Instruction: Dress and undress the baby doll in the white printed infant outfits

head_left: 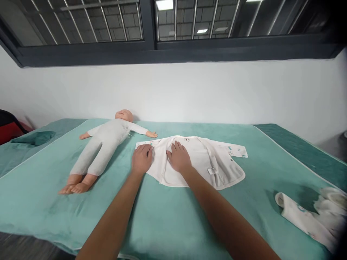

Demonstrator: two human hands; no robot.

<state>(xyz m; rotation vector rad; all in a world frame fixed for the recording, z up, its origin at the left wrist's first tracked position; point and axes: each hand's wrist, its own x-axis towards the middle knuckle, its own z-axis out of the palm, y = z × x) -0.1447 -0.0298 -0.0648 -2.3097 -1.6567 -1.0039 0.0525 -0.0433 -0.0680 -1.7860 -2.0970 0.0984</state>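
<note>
A white baby shirt [199, 159] lies spread open in front of me, its inside facing up and its printed sleeves stretched out to both sides. My left hand [142, 158] rests on the shirt's left sleeve near the shoulder, fingers laid over the cloth. Flat on the left front panel and the middle is my right hand [179, 156], its fingers stretched out. To the left of the shirt a baby doll [108, 135] in a white body suit lies on its back, one of its hands close to the left sleeve.
A green padded cover [168, 220] spreads under everything. More white printed baby clothing [309, 220] lies bunched at the right front. A black and red item [10, 126] sits at the far left. Behind are a white wall [189, 94] and a barred window [195, 21].
</note>
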